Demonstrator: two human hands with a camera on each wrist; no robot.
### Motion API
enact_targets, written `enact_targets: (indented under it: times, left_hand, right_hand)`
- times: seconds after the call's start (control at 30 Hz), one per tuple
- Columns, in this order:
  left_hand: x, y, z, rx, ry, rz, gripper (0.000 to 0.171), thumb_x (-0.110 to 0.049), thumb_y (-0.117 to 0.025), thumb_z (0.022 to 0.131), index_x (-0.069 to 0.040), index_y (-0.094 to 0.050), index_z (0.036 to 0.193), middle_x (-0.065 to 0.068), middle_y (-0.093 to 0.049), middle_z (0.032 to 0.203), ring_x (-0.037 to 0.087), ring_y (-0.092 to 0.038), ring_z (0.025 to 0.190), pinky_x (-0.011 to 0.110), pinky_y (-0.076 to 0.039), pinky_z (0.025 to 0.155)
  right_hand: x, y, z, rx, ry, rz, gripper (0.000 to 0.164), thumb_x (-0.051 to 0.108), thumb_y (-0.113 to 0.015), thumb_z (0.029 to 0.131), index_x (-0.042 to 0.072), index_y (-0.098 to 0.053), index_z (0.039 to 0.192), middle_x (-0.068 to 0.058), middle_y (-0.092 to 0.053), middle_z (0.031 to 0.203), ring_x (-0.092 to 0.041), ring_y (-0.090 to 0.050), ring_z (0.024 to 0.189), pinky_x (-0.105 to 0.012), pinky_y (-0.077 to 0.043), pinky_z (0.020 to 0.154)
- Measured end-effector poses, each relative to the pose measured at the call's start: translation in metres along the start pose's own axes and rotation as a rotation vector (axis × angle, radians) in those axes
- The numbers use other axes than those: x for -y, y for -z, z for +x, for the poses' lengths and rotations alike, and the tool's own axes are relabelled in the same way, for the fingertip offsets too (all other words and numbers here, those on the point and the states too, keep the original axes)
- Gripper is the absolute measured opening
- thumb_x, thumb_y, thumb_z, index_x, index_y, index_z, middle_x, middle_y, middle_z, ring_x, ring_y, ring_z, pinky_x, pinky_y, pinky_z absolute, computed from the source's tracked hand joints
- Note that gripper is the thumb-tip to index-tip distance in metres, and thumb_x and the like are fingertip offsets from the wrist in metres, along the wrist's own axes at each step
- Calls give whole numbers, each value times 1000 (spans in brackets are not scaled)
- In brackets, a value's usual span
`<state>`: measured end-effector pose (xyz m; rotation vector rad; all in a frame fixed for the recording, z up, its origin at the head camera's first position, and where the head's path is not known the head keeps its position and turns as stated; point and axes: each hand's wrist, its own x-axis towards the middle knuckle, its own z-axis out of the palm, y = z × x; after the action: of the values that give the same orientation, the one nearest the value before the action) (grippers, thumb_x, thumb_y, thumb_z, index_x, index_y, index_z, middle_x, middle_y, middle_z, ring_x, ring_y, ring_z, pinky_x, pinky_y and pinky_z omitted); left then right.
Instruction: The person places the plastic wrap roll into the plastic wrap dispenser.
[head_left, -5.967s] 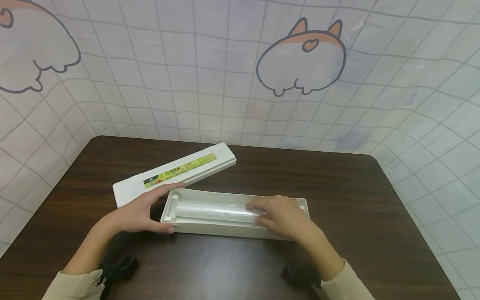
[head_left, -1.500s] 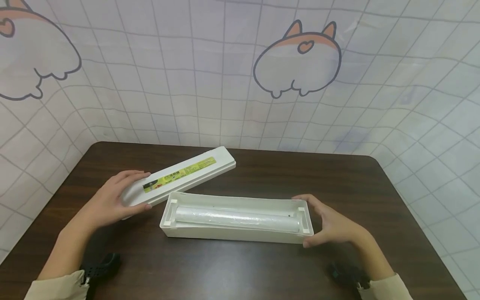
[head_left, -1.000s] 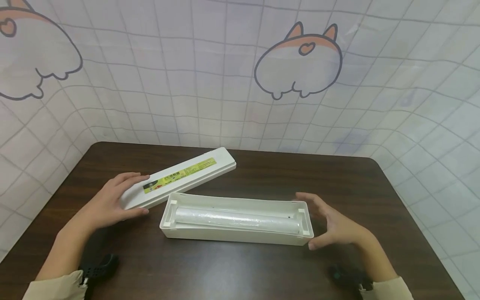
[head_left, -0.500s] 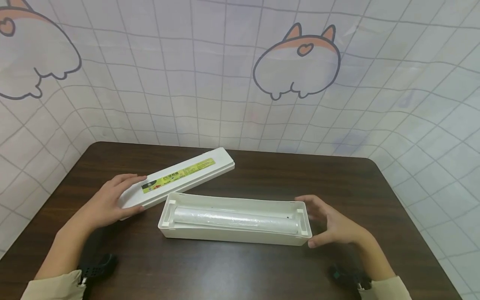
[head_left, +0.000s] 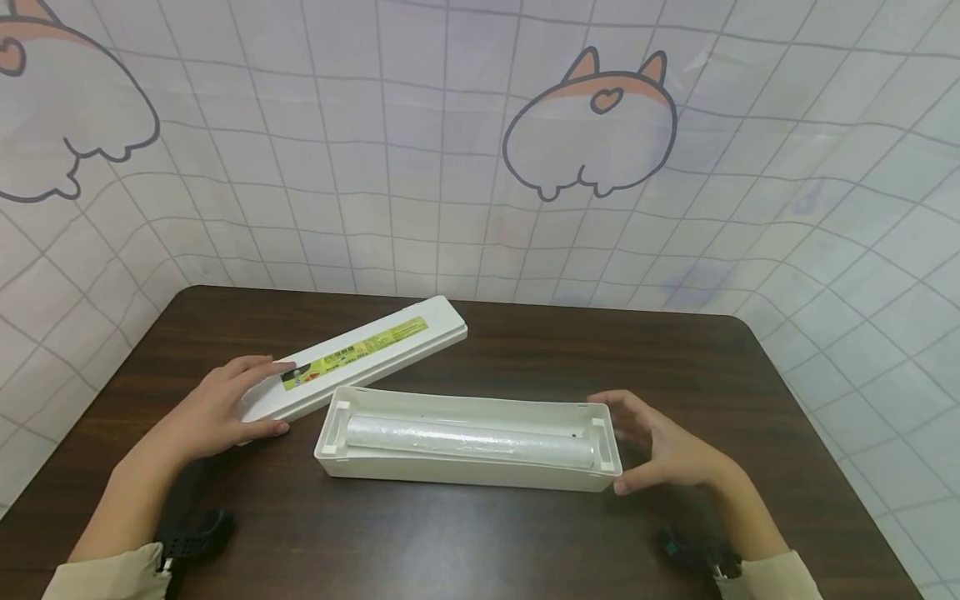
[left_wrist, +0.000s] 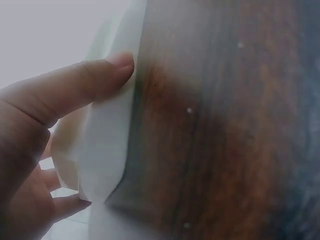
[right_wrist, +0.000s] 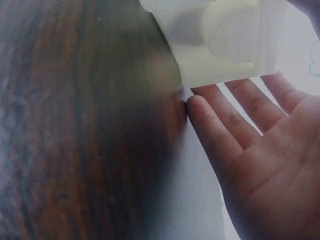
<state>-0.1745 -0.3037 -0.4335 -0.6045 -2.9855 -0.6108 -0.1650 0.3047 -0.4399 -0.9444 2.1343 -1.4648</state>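
Note:
An uncovered white plastic box (head_left: 480, 481) lies lengthwise at the middle of the table. Inside it is a shiny roll of cling film (head_left: 468, 440). Behind, to the left, its white lid (head_left: 435, 333) lies at a slant with a yellow-green label (head_left: 356, 352) facing up. My left hand (head_left: 221, 408) rests on the lid's left end, fingers spread over it and thumb at the near edge. My right hand (head_left: 667, 446) stands beside the box's right end, fingers extended and slightly spread, thumb tip close to the near corner. In the right wrist view its fingertips overlap the end wall.
The dark wooden table (head_left: 480, 542) has a white grid-patterned cloth (head_left: 480, 167) with cartoon animals round its back and sides. Black wrist devices are worn on the left wrist (head_left: 197, 533) and the right wrist (head_left: 693, 550).
Six seconds ago the right hand was on the roll and the left hand at the box's left end. Since then they moved to the box's right end and the lid. Lately only slight finger shifts.

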Motion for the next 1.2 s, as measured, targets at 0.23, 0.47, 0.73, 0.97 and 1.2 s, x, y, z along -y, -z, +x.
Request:
enact_targets:
  times: [0.23, 0.47, 0.73, 0.97, 1.2]
  left_hand:
    - [-6, 2, 1, -2, -22, 34, 81, -55, -82, 76, -17, -53, 141, 24, -45, 143, 49, -45, 124, 66, -38, 92]
    - [-16, -2, 0, 5, -39, 63, 79, -52, -80, 79, -20, -49, 145, 23, -42, 150, 51, -47, 126, 69, -38, 93]
    - [-22, -5, -1, 14, -23, 107, 76, -50, -81, 78, -25, -52, 143, 22, -45, 147, 53, -47, 122, 70, -40, 88]
    - [-22, -5, 1, 4, -7, 94, 76, -50, -83, 77, -26, -52, 143, 21, -41, 149, 52, -48, 121, 67, -42, 85]
    - [-21, -4, 3, 17, 15, 62, 81, -55, -82, 75, -30, -49, 144, 26, -39, 149, 54, -49, 120, 68, -41, 84]
  right_hand:
    - [-1, 0, -1, -1, 5, 2, 99, 6, -86, 70, 5, -29, 150, -22, -43, 146, -35, -51, 133, -30, -40, 107]
    - [-1, -3, -3, 9, -10, 7, 98, 5, -86, 71, 5, -28, 150, -17, -44, 146, -32, -51, 133, -32, -42, 106]
    - [-1, -3, -3, 14, -9, 20, 97, 4, -84, 71, 8, -29, 151, -18, -44, 147, -36, -50, 133, -33, -43, 105]
    - [-2, -1, -3, 14, -5, -2, 98, 5, -85, 72, 8, -28, 152, -18, -44, 148, -34, -49, 135, -31, -41, 106]
    - [-2, 2, -1, 13, -10, 10, 99, 4, -85, 71, 6, -27, 152, -20, -44, 147, -35, -49, 134, -31, -41, 106]
